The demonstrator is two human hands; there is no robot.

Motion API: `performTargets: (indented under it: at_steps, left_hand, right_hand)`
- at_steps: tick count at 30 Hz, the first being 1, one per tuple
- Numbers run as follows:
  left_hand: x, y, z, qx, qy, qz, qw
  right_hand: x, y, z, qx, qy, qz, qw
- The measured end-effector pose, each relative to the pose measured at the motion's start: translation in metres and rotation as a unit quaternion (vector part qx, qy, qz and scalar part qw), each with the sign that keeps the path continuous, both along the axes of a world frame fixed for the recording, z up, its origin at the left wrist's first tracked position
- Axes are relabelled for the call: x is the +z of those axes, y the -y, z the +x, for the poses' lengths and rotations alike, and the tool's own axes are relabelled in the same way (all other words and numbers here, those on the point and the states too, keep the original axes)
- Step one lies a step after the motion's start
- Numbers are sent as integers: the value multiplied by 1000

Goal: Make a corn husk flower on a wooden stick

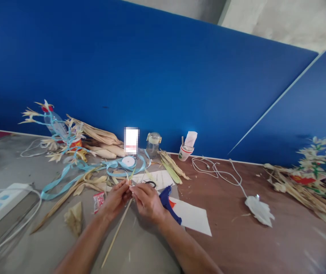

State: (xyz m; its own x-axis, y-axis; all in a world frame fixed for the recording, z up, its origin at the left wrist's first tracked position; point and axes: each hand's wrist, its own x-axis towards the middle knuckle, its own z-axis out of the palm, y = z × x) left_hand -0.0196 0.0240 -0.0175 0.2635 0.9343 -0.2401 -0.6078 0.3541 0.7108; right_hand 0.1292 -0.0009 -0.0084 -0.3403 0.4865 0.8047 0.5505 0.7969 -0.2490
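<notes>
My left hand (117, 197) and my right hand (148, 201) meet over the grey table (51, 243), fingers pinched together around the top of a thin wooden stick (116, 233) that slants down toward me. A small strip of dried husk (129, 177) pokes up between the fingertips. Black-handled scissors (150, 184) lie just behind my right hand on white paper (163, 179). A blue glue gun (167, 203) rests to the right of my right wrist on another white sheet (193, 217).
Light blue ribbon (65, 175) and its spool (128, 161) trail among dried husks (100, 137) at the back left. A glass jar (153, 143), paper cup (185, 151), white cable (217, 171), power strip (1, 203) and husk flowers (317, 171) surround the spot. A blue partition (151, 76) backs the table.
</notes>
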Motion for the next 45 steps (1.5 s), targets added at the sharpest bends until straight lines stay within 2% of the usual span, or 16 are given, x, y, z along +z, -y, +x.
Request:
performTargets:
  at_steps: [4, 7, 11, 17, 21, 26, 29, 35, 39, 45]
  left_hand:
    - [-3, -1, -1, 5, -2, -4, 1000]
    - [-3, -1, 0, -16, -12, 5, 1000]
    - [-2, 1, 3, -33, -27, 30, 999]
    - [-1, 1, 4, -24, -49, 20, 998]
    - [-3, 0, 4, -19, -41, 12, 999]
    - [-4, 1, 5, -20, -46, 7, 999]
    - [-2, 2, 7, -20, -60, 6, 998]
    - [-5, 1, 7, -16, -109, 49, 993]
    - [-9, -1, 6, 9, -178, 79, 981]
    - [-11, -1, 6, 7, -225, 116, 968]
  right_hand:
    - [-6, -1, 0, -3, 20, 16, 1000]
    - [-11, -3, -1, -34, -6, 19, 999]
    - [-17, -5, -2, -68, -70, -31, 995]
    - [-18, -1, -1, -45, -69, -60, 995]
    - [-17, 0, 1, -53, -28, -34, 998]
    - [-18, -4, 2, -34, -26, 17, 999]
    - [-18, -5, 2, -30, -24, 20, 999]
    - [-20, -3, 1, -57, -57, -54, 995]
    - [-21, -2, -1, -51, -93, -122, 987]
    - [-19, -2, -6, -15, -200, -262, 944]
